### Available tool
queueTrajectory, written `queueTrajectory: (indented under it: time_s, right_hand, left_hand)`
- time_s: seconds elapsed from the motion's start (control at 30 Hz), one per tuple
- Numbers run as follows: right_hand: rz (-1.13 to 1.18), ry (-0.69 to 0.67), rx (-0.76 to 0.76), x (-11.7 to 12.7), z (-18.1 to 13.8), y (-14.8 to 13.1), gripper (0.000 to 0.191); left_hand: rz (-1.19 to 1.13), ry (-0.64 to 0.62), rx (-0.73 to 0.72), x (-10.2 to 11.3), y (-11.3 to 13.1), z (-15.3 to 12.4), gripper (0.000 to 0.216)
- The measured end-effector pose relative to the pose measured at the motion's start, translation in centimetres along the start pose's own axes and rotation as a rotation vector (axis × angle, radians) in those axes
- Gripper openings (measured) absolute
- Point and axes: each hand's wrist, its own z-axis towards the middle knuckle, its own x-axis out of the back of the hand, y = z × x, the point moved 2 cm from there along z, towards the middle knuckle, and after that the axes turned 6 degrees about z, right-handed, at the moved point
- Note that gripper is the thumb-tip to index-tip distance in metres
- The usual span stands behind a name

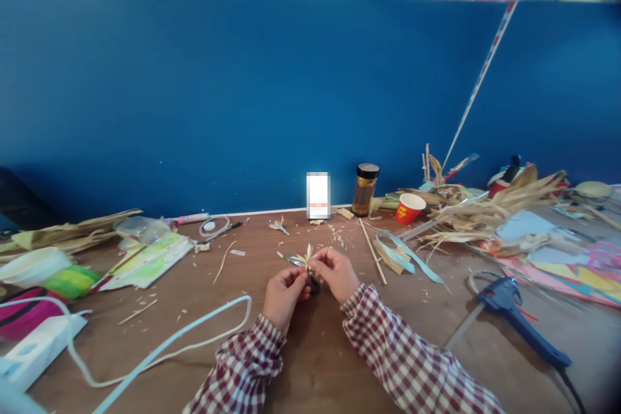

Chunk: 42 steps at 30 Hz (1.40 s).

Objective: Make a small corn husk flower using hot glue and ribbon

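Note:
Both my hands meet over the middle of the brown table (310,362), sleeves in red-and-white check. My left hand (284,292) and my right hand (336,272) are closed in a pinch on a small pale bundle of dried husk strips (306,257) that sticks up between the fingertips. A pair of scissors (303,268) with dark handles lies on the table right under the hands, its blades pointing left. Whether a finger touches the scissors I cannot tell.
A blue glue gun (514,317) lies at the right, a red paper cup (410,207) and a dark-lidded jar (365,189) by the blue wall. Dried husks (490,210) pile up at the right; light-blue strap (169,339), papers (145,262) and tubs at the left.

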Motion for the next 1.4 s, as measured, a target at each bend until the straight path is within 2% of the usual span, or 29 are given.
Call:
queueTrajectory:
  time_s: [0.57,1.4]
  right_hand:
    - [0.043,-0.009,-0.006,-0.07,0.11,0.44,0.024]
    - [-0.031,0.044,-0.025,-0.16,-0.04,0.54,0.022]
  left_hand:
    - [0.031,-0.025,0.005,0.10,-0.25,0.05,0.034]
    - [0.062,-0.029,-0.007,0.00,-0.27,0.06,0.033]
